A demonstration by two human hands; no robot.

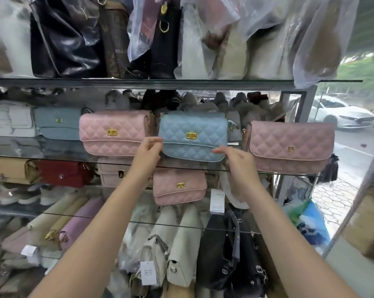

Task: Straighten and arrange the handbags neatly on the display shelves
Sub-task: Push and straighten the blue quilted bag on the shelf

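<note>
Two bare forearms, no sleeves in view, hands (pixel 148 150) (pixel 237 160) without rings, watch or gloves

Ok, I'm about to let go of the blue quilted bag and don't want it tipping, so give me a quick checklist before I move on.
1. Both hands on the blue quilted bag: left hand at its lower left corner, right hand at its lower right. Ok.
2. Bag level: it tilts slightly, right side lower. Not ok.
3. Clasp facing out: gold clasp faces front. Ok.
4. Base resting fully on the glass shelf: hidden by the hands. Cannot tell.
5. Gap to the pink bag on the left: a narrow gap shows. Ok.
6. In line with the larger pink bag on the right: that one sits lower. Not ok.
</note>
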